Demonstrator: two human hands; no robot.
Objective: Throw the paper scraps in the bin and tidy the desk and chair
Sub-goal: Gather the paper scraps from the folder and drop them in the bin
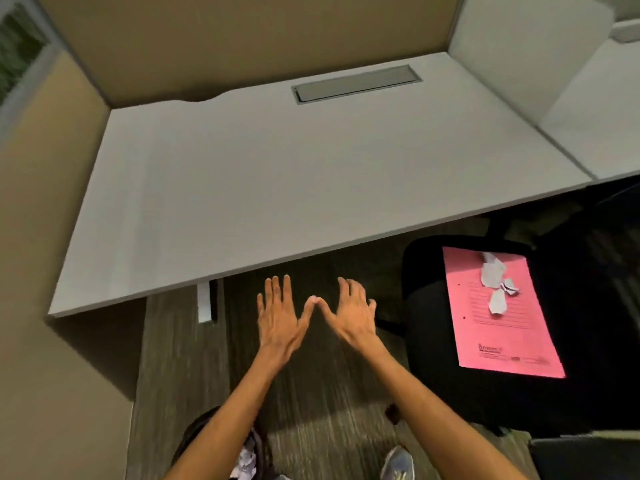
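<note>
My left hand and my right hand are held out flat side by side below the desk's front edge, fingers spread, thumbs touching, holding nothing. The white desk fills the middle of the view. To the right stands a black chair with a pink folder lying on its seat. Several torn white paper scraps rest on the folder's upper part. At the bottom, under my left forearm, a dark bin holds crumpled white paper.
Tan partition panels close off the desk at the back and left; a white divider stands on the right. A grey cable hatch is set into the desk's far side. My shoe is on the carpet.
</note>
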